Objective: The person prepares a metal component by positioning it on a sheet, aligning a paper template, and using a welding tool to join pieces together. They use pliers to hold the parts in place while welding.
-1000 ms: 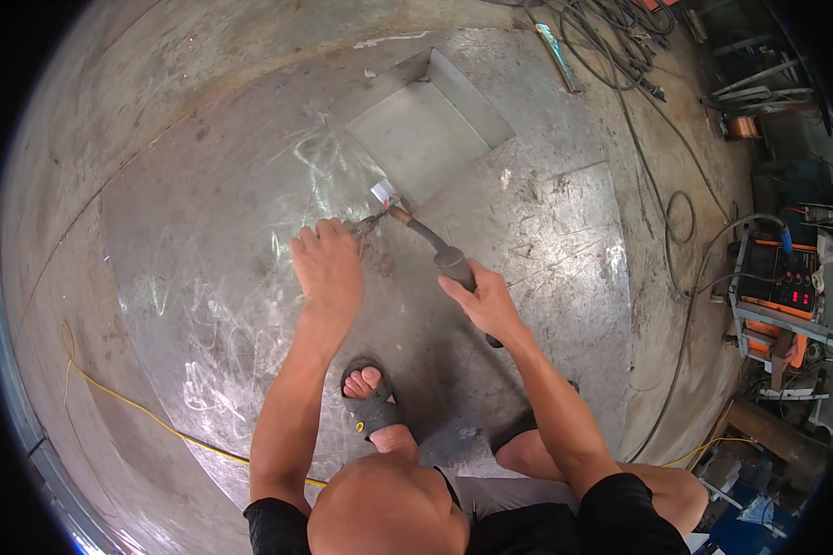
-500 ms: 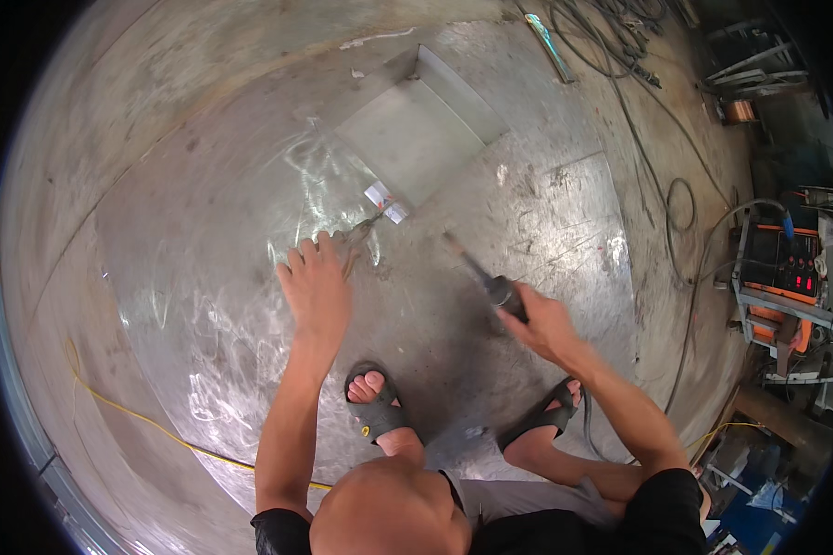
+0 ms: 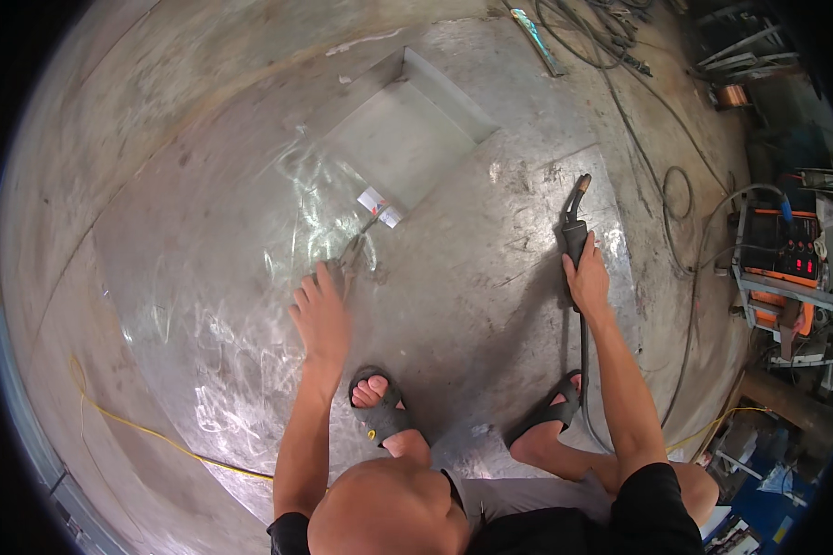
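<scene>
In my right hand [image 3: 587,277] is a black welding torch [image 3: 574,242], its curved neck and copper-coloured tip pointing away from me over the right part of a large metal sheet [image 3: 491,305]. My left hand [image 3: 321,319] reaches low over the sheet, fingers spread and slightly blurred. Its fingertips are beside the handles of pliers [image 3: 354,252]; whether they touch cannot be made out. The jaws of the pliers reach toward a small white label or packet [image 3: 379,206] at the near corner of a shallow folded sheet-metal tray [image 3: 453,102].
An orange and black welding machine [image 3: 780,245] stands on a metal frame at the right. Black cables [image 3: 634,139] run over the floor from there. A shiny narrow strip [image 3: 537,42] lies at the far edge, and a yellow cord [image 3: 148,430] crosses at lower left. My sandalled feet [image 3: 379,407] are close by.
My right hand has swung the torch from the middle out to the right, its tip now pointing away from me. My left hand has drawn back slightly toward me, beside the pliers.
</scene>
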Demonstrator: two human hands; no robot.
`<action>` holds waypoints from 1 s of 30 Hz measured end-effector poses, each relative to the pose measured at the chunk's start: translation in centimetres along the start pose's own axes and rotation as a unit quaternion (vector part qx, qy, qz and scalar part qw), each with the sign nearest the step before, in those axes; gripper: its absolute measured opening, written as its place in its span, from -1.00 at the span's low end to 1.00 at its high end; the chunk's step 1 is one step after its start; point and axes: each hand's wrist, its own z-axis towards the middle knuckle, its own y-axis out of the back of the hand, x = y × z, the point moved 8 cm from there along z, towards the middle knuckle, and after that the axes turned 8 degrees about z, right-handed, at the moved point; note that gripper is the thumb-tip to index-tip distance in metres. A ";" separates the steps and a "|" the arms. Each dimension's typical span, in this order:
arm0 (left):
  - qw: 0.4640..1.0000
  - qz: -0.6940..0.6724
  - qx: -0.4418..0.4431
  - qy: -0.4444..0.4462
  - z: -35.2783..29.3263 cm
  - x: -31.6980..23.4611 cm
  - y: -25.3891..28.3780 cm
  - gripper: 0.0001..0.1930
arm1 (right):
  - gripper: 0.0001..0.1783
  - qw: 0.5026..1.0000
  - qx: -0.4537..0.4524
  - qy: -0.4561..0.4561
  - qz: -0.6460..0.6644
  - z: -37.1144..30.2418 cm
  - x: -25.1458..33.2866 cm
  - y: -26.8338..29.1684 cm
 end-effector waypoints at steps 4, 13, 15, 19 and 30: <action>0.999 -0.028 0.017 -0.001 -0.8 0.1 0.8 -0.04 | -0.31 0.999 0.027 -0.003 -0.021 2.3 5.3 4.8; 0.994 -0.099 -0.005 -0.044 1.4 -0.8 3.8 -0.48 | -0.29 0.804 0.269 -0.141 0.512 8.0 25.0 0.4; 0.994 -0.101 -0.007 -0.036 1.5 -1.4 3.8 -0.48 | -0.37 0.792 0.258 -0.134 0.537 8.6 24.9 -0.8; 0.993 -0.109 -0.023 -0.030 1.1 -1.2 3.5 -0.46 | -0.55 0.737 0.245 -0.139 0.615 9.0 24.6 -1.9; 0.961 -0.196 -0.177 -0.084 3.0 -3.0 6.0 -0.60 | -0.69 0.751 0.231 -0.108 0.609 10.8 25.5 0.3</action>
